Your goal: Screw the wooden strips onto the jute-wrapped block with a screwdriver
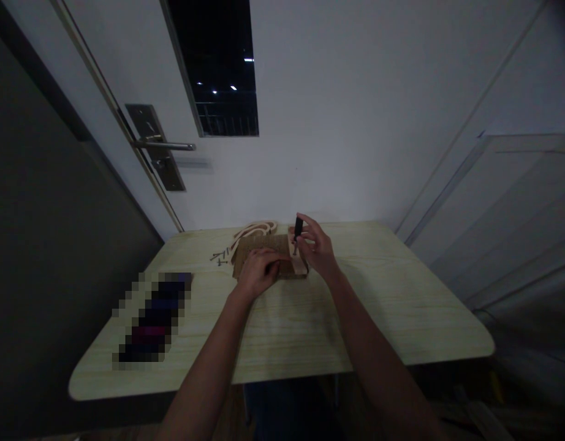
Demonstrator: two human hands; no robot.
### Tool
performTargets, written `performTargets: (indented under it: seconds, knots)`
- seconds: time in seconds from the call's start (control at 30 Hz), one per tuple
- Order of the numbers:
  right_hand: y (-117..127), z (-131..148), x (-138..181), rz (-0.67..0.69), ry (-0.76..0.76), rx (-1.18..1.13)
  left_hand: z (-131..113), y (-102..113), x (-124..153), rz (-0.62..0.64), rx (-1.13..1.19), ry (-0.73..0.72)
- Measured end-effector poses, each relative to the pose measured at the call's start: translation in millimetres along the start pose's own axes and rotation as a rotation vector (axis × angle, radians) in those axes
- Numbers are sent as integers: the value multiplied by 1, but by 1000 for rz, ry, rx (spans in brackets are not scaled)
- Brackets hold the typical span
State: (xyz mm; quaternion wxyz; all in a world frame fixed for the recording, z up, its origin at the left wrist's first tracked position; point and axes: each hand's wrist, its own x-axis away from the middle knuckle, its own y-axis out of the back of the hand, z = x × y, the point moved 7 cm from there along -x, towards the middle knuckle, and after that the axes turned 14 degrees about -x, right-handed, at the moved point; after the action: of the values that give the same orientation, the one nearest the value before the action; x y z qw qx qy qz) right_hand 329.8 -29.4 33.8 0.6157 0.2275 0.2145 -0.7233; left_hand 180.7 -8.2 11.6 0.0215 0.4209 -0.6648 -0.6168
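Observation:
In the head view, a brown, rough-textured panel lies near the back of the table, with a pale wooden strip along its right end. My left hand rests on the panel, fingers stretched toward the strip and thumb apart. Closed around a screwdriver with a black handle, my right hand is over the strip. The screwdriver stands nearly upright, its shaft pointing down at the wood. Whether its tip sits in a screw is too small to tell.
Curved pale wooden pieces lie behind the panel. Several screws are scattered to its left. A blurred-out dark object lies on the left of the table. Behind stands a white door with a metal handle.

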Motion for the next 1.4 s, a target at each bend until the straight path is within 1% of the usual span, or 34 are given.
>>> performTargets:
  seconds: [0.13,0.23,0.47,0.67,0.77,1.03,1.23,1.4]
  knots:
    - [2,0,-1,-51,14,80,0,0,0,4,-1,7]
    - [3,1,-1,-66,21,112,-1,0,0,2,3,-3]
    - [-1,3,0,12,10,24,-1,1,0,2,13,-9]
    - [2,1,0,-42,37,87,-1,1,0,-4,17,-1]
    - [0,2,1,-41,46,121,-1,1,0,1,17,-5]
    - [-2,2,0,33,11,-19,-1,0,0,1,-2,-1]
    - [1,4,1,-44,53,102,-1,0,-1,1,5,-11]
    - [0,3,1,-47,52,135,-1,0,0,-9,-5,-18]
